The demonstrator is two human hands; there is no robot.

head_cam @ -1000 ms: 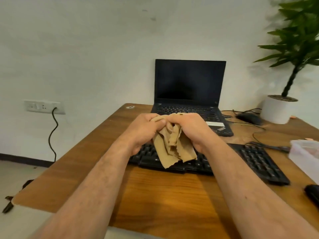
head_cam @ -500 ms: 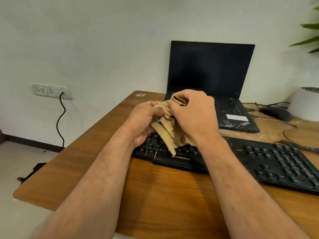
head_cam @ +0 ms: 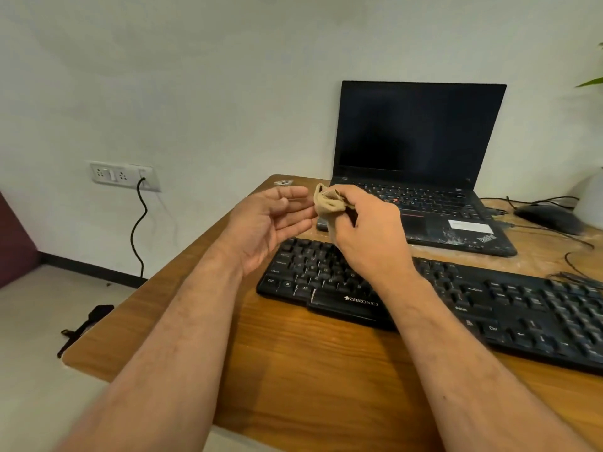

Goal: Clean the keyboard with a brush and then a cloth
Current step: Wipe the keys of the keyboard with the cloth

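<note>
Wooden desk, keyboard lower right of center. Right hand clutching bunched cloth mid-frame above keys; left hand spread, empty. Looks like cloth step; next, cloth down onto keys, wipe.

We see soft, even, fairly dim indoor light with faint shadows on the wall. Wide-angle distortion bends the edges; the keyboard blurs toward the right.
</note>
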